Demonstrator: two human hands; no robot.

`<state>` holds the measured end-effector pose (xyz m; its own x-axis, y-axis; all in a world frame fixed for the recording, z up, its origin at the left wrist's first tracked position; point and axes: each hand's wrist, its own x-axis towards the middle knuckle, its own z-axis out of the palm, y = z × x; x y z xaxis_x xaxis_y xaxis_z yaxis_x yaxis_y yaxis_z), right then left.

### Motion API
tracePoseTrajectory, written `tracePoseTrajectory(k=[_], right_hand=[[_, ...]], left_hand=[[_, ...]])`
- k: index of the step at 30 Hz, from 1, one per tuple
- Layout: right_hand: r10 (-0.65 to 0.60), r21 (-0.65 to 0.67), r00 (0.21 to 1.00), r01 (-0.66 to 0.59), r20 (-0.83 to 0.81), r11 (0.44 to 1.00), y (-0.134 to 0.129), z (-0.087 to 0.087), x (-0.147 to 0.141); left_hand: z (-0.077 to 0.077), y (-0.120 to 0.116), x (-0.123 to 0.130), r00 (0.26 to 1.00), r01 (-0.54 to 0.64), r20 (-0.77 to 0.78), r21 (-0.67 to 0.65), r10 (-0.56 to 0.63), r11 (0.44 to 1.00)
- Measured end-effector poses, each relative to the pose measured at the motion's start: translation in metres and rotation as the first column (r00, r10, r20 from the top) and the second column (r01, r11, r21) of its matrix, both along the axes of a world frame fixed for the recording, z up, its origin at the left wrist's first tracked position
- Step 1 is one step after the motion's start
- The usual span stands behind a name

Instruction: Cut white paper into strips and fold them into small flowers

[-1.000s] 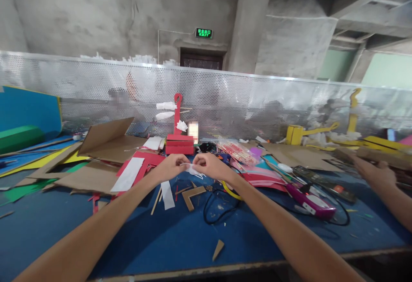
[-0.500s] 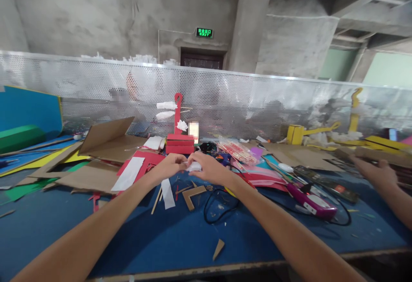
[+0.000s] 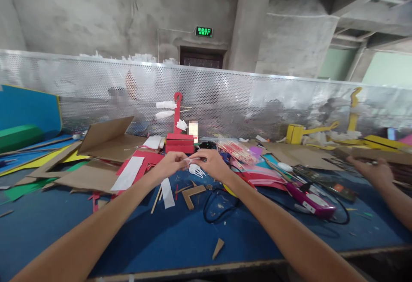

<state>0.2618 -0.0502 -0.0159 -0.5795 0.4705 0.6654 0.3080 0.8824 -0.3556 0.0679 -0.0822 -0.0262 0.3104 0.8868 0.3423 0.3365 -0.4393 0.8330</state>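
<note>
My left hand [image 3: 171, 163] and my right hand [image 3: 210, 162] meet above the middle of the table, fingers closed in a pinch. Between the fingertips is a thin white paper piece [image 3: 196, 170], its slit, strip-like end hanging below my right fingers. What it is exactly I cannot make out. Just beneath lie a white paper strip [image 3: 167, 193], thin wooden sticks [image 3: 156, 199] and an L-shaped cardboard piece [image 3: 189, 200]. Behind my hands stands a red box [image 3: 179, 144] with a red hooked post [image 3: 177, 112] bearing white paper pieces.
A purple hot-glue gun [image 3: 311, 202] lies to the right, its black cable [image 3: 206, 215] looping across the blue table [image 3: 167, 247]. Cardboard sheets [image 3: 93, 177] and red pieces spread leftward. Another person's hand [image 3: 375, 171] is at the far right. A perforated metal panel [image 3: 225, 101] runs behind.
My fingertips have shifted on the white paper, both hands now pinching it. Its slit end has come into view, hanging lower.
</note>
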Motion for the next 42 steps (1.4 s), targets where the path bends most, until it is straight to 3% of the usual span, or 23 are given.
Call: tracePoseTrajectory(k=[4,10,17,20,28,37,42], right_hand=[[0.008,-0.074,0.995,-0.016,-0.098,0.997,0.0048,-0.0033,0.0],[0.003,-0.172,0.995,-0.02,-0.098,0.985,0.0066,-0.0055,-0.0004],[-0.066,0.063,0.998,0.066,0.009,0.996,0.0088,-0.0019,0.0012],[-0.095,0.091,0.994,0.09,0.046,0.992,0.0089,-0.0003,0.0011],[-0.151,-0.039,0.98,0.157,0.129,0.987,0.0096,-0.0021,0.0012],[0.042,-0.311,0.994,-0.07,-0.096,0.948,0.0084,-0.0048,0.0008],[-0.01,-0.312,0.995,-0.02,-0.095,0.95,0.0112,-0.0068,0.0004]], left_hand=[[-0.0004,0.001,0.0001,1.0,-0.001,0.016,0.008,0.001,1.0],[0.0004,-0.0009,0.0022,0.999,-0.006,0.033,0.011,0.005,1.0],[-0.0007,0.0,0.0033,0.998,-0.03,0.06,0.037,0.027,0.999],[-0.0019,0.0018,0.0031,0.998,-0.033,0.057,0.049,0.03,0.998],[-0.0066,0.0046,0.0025,1.0,-0.011,0.016,0.067,0.01,0.998],[-0.0015,0.0003,0.0017,0.999,-0.029,0.035,0.058,0.027,0.998],[-0.0016,0.0005,0.0016,0.999,-0.024,0.034,0.031,0.023,0.999]])
